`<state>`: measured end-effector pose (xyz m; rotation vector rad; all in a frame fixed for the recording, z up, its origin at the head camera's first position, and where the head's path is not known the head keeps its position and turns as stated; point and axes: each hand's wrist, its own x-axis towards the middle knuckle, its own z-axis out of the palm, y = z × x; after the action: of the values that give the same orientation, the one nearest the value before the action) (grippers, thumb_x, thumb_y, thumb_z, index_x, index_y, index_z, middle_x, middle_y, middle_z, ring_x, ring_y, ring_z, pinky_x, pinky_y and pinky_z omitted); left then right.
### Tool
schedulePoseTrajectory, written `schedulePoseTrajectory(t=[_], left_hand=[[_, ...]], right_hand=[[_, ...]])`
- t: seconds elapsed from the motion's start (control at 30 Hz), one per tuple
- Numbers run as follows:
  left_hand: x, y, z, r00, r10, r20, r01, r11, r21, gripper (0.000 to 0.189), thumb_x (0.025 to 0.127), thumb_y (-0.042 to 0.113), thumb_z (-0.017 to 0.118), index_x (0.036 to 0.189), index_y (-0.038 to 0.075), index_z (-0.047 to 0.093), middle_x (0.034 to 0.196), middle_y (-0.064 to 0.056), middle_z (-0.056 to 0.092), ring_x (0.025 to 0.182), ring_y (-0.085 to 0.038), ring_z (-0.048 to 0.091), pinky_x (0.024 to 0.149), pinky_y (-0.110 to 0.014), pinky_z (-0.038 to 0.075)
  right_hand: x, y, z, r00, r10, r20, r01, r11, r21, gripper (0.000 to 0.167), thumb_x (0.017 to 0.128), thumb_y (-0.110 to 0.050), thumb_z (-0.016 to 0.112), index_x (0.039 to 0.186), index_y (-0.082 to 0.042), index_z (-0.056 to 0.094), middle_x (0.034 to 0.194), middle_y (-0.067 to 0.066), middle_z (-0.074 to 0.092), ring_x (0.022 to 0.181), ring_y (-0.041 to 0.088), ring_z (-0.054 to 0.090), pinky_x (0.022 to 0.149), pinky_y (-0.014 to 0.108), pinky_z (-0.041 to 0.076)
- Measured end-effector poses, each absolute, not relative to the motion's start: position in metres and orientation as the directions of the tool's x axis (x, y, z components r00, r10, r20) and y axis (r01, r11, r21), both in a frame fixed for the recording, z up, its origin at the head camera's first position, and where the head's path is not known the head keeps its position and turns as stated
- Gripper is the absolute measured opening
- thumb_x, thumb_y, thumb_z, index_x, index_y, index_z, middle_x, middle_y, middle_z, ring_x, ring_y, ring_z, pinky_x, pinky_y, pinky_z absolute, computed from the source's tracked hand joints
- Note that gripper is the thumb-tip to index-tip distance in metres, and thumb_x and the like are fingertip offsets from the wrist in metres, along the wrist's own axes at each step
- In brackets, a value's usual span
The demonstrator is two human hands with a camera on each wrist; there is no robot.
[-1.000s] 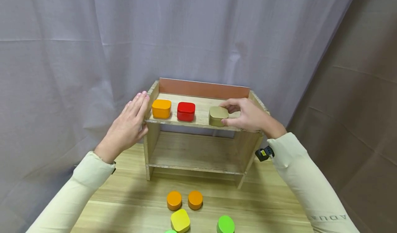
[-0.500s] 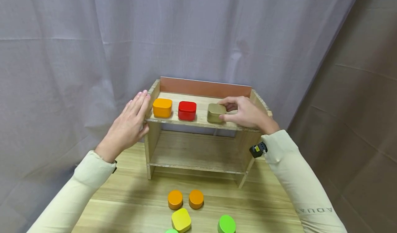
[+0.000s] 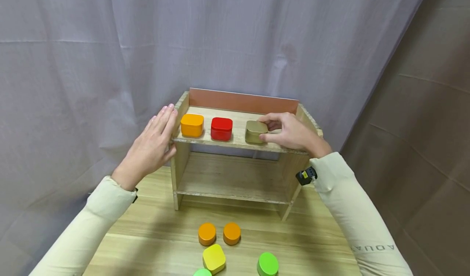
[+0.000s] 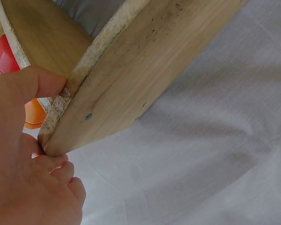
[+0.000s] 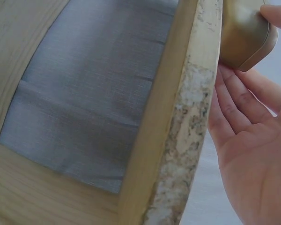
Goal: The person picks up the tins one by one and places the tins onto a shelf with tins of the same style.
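On the top board of a small wooden shelf (image 3: 227,176), my right hand (image 3: 293,133) pinches a gold rounded-square tin (image 3: 253,133) between thumb and fingers. The right wrist view has that tin's lower corner (image 5: 246,33) just past the board's rough front edge. To its left on the same board stand a red tin (image 3: 221,130) and a yellow-orange tin (image 3: 191,125), apart from each other. My left hand (image 3: 148,145) lies with straight fingers along the shelf's left side panel, the thumb at the panel's front edge (image 4: 56,112).
Two round orange tins (image 3: 207,233), a yellow square tin (image 3: 214,259) and a round green tin (image 3: 267,263) sit on the wooden table (image 3: 147,231) before the shelf. Another green one is cut off at the bottom. A grey curtain (image 3: 235,35) hangs behind.
My right hand has shifted the gold tin slightly left and back from the board's front edge, then stays there. The left hand keeps its place on the shelf.
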<state>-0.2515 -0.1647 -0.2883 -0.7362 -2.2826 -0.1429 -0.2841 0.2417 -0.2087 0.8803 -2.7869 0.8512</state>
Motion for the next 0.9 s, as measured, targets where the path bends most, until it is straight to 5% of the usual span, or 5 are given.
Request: schedulePoseTrajectory(t=[0.33,0.67,0.9], left_hand=[[-0.252,-0.164,-0.289,-0.566,0.468,0.679,0.556,0.825,-0.104,0.091,0.087,0.009,0.072,0.163,-0.008,0.026,0.173,-0.026,0.024,0.159,-0.043,0.03,0.128,-0.061,0.033],[-0.254,-0.162,-0.29,-0.569,0.467,0.677,0.562,0.822,-0.095,0.092,0.086,0.01,0.073,0.162,-0.008,0.026,0.173,-0.027,0.024,0.159,-0.044,0.03,0.127,-0.062,0.034],[-0.255,-0.163,-0.289,-0.568,0.467,0.678,0.559,0.823,-0.098,0.092,0.086,0.009,0.074,0.163,-0.008,0.025,0.174,-0.026,0.023,0.159,-0.044,0.029,0.127,-0.062,0.033]], right_hand=[[-0.27,0.253,-0.202,-0.821,-0.502,0.271,-0.569,0.688,-0.451,0.059,0.092,-0.027,0.079,0.143,-0.004,0.062,0.134,0.016,0.071,0.125,0.033,0.069,0.112,0.052,0.053],[-0.238,0.273,-0.195,-0.799,-0.495,0.341,-0.594,0.738,-0.32,0.061,0.092,-0.033,0.081,0.145,-0.01,0.062,0.133,0.01,0.073,0.125,0.032,0.069,0.11,0.055,0.053],[-0.213,0.279,-0.199,-0.724,-0.571,0.386,-0.675,0.703,-0.225,0.058,0.091,-0.028,0.083,0.143,-0.011,0.064,0.129,0.007,0.075,0.118,0.027,0.073,0.103,0.052,0.058]])
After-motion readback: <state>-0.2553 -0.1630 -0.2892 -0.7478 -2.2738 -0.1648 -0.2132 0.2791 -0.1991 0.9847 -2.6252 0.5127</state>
